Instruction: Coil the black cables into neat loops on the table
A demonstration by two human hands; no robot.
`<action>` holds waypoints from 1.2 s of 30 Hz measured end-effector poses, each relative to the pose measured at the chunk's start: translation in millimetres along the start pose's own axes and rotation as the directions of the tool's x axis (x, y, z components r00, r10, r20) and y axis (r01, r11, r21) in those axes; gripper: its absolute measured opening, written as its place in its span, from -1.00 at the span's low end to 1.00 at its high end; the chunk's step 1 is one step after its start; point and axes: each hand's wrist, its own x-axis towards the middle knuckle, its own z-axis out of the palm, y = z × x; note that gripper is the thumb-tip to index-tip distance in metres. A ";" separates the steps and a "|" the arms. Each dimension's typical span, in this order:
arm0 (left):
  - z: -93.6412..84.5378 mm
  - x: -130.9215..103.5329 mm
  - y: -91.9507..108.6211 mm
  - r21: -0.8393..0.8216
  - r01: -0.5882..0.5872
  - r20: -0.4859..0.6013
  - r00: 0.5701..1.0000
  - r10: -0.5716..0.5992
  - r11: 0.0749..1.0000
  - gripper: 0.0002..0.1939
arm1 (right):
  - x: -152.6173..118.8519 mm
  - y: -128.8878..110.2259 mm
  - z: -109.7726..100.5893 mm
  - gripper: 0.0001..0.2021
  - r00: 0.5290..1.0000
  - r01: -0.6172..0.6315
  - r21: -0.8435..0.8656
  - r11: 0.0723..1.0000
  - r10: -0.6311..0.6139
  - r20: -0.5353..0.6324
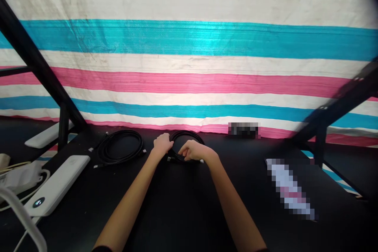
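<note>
A coiled black cable lies at the back middle of the black table, with light-coloured plugs showing at its near side. My left hand is closed on the left side of this coil, its fingertips partly hidden. At the coil's near right part, my right hand has its fingers bent and pinched on the cable. To the left, apart from both hands, rests a second coiled black cable with several plug ends sticking out.
A white power bank with a small lit display lies at left, beside a white power strip and cords. Another white slab is farther back. At right lies a blurred flat item. Black frame bars and a striped sheet bound the table.
</note>
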 end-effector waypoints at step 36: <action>27.7 1.2 9.0 -0.123 -0.114 -0.105 0.989 0.102 0.986 -0.69 | 0.0 33.9 -1.7 -0.41 0.716 -0.568 0.095 0.818 0.547 -0.435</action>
